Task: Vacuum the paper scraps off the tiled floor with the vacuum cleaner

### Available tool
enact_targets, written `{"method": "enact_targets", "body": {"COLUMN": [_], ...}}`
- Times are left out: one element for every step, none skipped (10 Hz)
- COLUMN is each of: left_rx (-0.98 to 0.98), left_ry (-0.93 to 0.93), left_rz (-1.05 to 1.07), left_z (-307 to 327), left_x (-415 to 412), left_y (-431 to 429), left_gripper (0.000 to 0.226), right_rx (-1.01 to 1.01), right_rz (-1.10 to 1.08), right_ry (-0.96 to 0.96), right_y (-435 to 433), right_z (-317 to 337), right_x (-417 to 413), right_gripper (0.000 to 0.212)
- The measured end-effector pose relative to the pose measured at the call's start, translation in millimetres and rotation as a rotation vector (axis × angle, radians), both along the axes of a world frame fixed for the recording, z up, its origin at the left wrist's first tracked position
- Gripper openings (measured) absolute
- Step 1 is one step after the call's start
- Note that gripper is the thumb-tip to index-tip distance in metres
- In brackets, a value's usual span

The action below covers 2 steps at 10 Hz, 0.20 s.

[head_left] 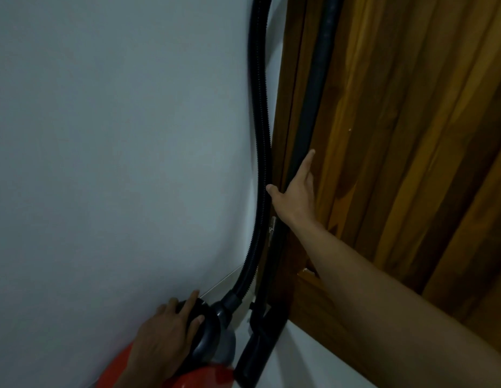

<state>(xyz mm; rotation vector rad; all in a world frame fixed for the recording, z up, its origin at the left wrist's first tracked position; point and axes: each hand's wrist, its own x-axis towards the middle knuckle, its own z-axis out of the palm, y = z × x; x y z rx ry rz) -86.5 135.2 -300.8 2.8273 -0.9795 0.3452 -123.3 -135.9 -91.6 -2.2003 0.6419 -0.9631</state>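
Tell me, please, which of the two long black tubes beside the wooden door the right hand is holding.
The smooth rigid wand, nearer the door; the right hand grips it, while the ribbed hose hangs left.

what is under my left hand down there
The left hand rests on the vacuum cleaner's black handle, above its red body. The handle beneath the palm is covered. The right hand grips the wand.
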Motion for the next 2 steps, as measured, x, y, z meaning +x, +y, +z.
{"method": "enact_targets", "body": {"left_rx": [-0.031, -0.078], "left_ry": [-0.07, -0.089], "left_rz": [0.006, 0.009], "left_z": [7, 31], "left_x": [5, 5], "left_y": [-6, -15], "left_gripper": [0.062, 0.061], "right_rx": [-0.091, -0.177], "right_rz": [-0.084, -0.185], "right_ry": [0.05, 0.06], "right_y": [6, 12], "right_z": [9, 21], "right_x": [-4, -17], "right_gripper": [0.112, 0.11]}}
